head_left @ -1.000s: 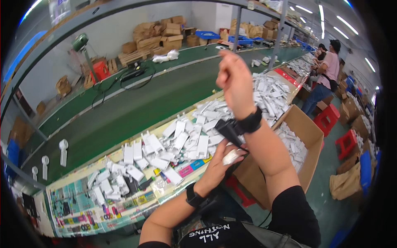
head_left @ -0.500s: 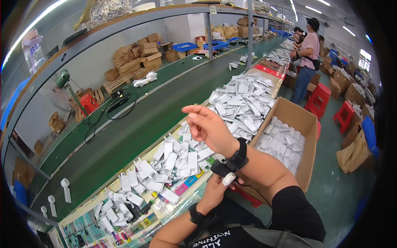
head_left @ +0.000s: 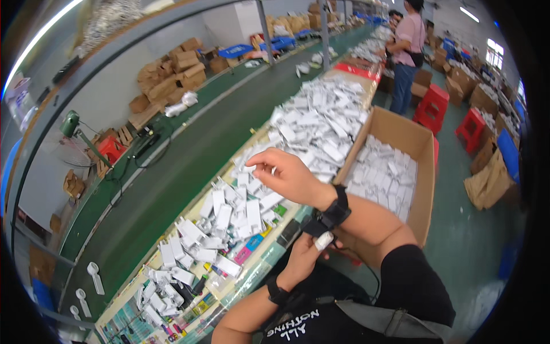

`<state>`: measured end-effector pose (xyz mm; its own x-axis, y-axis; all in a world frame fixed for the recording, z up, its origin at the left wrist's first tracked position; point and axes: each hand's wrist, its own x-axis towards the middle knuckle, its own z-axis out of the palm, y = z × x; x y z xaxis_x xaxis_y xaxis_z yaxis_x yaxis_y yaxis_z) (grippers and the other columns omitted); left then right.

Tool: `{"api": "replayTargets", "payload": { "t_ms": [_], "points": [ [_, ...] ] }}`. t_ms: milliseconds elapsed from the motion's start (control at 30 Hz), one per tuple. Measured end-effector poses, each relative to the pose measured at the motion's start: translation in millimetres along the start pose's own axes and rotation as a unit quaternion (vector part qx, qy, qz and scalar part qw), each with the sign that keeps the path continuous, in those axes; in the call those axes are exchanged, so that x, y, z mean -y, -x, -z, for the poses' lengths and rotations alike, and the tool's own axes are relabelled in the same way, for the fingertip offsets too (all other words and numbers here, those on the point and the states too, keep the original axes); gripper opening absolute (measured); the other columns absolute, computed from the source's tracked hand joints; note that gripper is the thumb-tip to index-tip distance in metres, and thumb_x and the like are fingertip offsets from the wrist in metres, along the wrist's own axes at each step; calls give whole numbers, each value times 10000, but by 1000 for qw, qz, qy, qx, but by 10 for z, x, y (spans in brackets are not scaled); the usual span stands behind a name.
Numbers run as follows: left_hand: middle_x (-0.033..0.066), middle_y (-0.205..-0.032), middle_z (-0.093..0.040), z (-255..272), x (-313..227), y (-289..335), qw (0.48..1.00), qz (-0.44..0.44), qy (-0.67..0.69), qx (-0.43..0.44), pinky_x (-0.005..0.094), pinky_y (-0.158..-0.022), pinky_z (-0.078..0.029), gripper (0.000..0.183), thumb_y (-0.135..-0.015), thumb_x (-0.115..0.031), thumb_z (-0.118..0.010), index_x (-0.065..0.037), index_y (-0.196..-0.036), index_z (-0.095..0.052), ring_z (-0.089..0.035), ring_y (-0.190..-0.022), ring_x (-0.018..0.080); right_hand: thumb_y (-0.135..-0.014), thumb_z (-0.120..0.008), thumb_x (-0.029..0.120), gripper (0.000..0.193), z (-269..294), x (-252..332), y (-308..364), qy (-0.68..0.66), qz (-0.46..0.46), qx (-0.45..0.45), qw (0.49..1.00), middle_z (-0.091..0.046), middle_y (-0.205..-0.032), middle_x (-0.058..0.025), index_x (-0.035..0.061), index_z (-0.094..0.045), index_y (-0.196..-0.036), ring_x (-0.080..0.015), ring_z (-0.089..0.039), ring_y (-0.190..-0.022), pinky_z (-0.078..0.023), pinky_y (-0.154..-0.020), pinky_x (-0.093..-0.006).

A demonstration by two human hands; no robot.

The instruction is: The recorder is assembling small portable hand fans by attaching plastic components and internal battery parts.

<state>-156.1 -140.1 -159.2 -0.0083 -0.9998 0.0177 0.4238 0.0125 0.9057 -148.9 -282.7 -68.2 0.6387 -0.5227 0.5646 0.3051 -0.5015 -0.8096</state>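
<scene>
My right hand (head_left: 286, 176) hovers over the heap of white plastic parts (head_left: 235, 212), its fingers loosely bent and apart, holding nothing I can see. A black strap (head_left: 338, 209) circles the right wrist, and a small black device (head_left: 312, 225) sits on its underside. From below, my left hand (head_left: 302, 258) closes its fingers round that device. A white piece (head_left: 323, 241), perhaps a wrapping, shows at the left thumb; I cannot tell which. The left wrist also wears a black strap (head_left: 279, 291).
An open cardboard box (head_left: 421, 172) of white parts stands right of the bench. A larger white heap (head_left: 321, 123) lies farther along. Left runs a green conveyor belt (head_left: 154, 200) with white spoon-shaped pieces (head_left: 95, 279). A person (head_left: 408, 54) stands beyond red stools (head_left: 431, 109).
The view has shifted, so the bench and box sit higher. The fingers of my right hand have curled a little more. My left hand stays at the device on the right wrist.
</scene>
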Motion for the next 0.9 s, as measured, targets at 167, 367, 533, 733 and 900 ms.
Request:
{"api": "replayTargets", "payload": {
  "t_ms": [167,367,533,733,900],
  "points": [
    [127,-1015,-618,-160,148,-128,998,30,-29,43,252,-671,-478,318,-940,-257,-463,-30,-1162,-444,-592,-963,172,-781,-605,163,220,452,-97,358,383,80,206,897,-574,-906,-64,122,-609,-998,-243,-552,-893,-466,-762,-346],
    [127,-1111,-600,45,147,-363,980,-27,-196,26,289,-845,-438,399,-943,-215,-461,-52,-1299,-390,-563,-1008,164,-853,-588,219,315,1394,16,392,137,-145,194,960,-611,-1063,-67,77,-580,-1135,-166,-574,-948,-452,-808,-299],
    [99,-928,-662,665,166,-457,915,-63,-391,-76,262,-780,-470,218,-907,-87,-490,-11,-1089,-584,-621,-871,145,-712,-722,329,672,2653,-842,1160,338,-382,305,804,-590,-1102,-167,44,-466,-1264,-262,-572,-1004,-441,-881,-348],
    [95,-882,-664,1076,246,-514,935,-87,-314,-140,249,-724,-476,192,-891,-78,-520,-18,-1054,-602,-621,-791,133,-509,-849,317,1125,2564,-1482,1889,558,-443,426,557,-244,-1448,-137,160,-209,-1421,-315,-276,-1315,-346,-987,-484],
    [85,-836,-666,1137,237,-528,923,-86,-332,-172,252,-681,-483,159,-860,-61,-545,-22,-989,-629,-628,-751,140,-481,-863,262,1151,2594,-1821,2084,583,-249,499,590,-222,-1460,-103,205,-203,-1423,-322,-291,-1296,-346,-988,-485]
  ]
}}
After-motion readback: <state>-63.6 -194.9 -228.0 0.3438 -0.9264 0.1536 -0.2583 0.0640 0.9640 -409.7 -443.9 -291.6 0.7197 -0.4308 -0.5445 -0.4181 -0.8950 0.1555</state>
